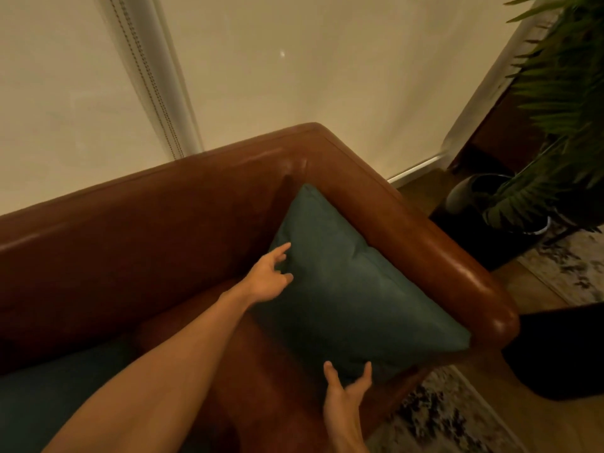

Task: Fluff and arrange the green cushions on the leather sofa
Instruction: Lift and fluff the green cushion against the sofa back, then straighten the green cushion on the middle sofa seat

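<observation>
A green cushion (353,282) leans against the right armrest in the corner of the brown leather sofa (163,230). My left hand (269,277) touches the cushion's left edge with its fingers spread and relaxed. My right hand (348,387) is at the cushion's lower corner, fingers extended upward, touching or just short of the fabric. Neither hand grips the cushion. A second green cushion (42,397) lies on the seat at the lower left, partly hidden behind my left forearm.
A potted palm (555,135) in a dark pot (483,197) stands right of the armrest. A patterned rug (451,416) covers the wooden floor. Pale blinds with a bead chain (147,76) hang behind the sofa. A dark object (562,351) sits at the right.
</observation>
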